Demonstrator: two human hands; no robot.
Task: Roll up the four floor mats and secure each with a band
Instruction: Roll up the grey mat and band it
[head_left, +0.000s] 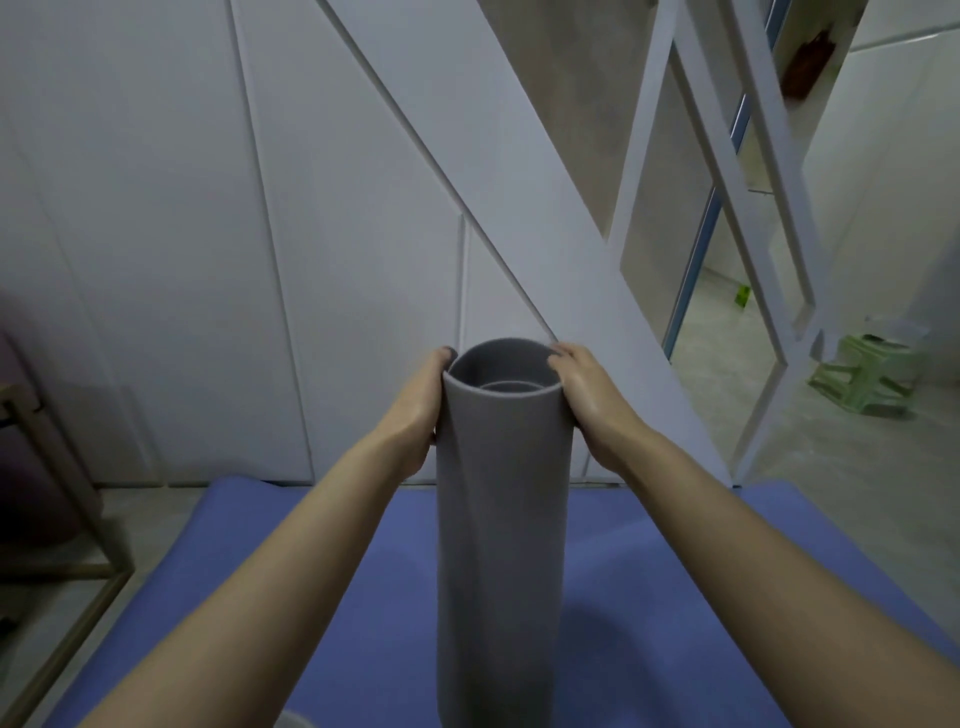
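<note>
A grey floor mat (501, 519) is rolled into a loose tube and stands upright in front of me, its open top end showing an inner coil. My left hand (418, 410) grips the tube's left side near the top, fingers curled round the back. My right hand (587, 400) grips the right side at the same height. No band shows on the tube. Beneath it a blue mat (649, 597) lies flat on the floor.
White panelled wall and a slanted white stair frame (519, 171) stand just beyond the mats. A wooden frame (78, 566) sits at the left. A pale green stool (867, 374) stands on the bare floor at the right. A pale rounded object (293, 721) shows at the bottom edge.
</note>
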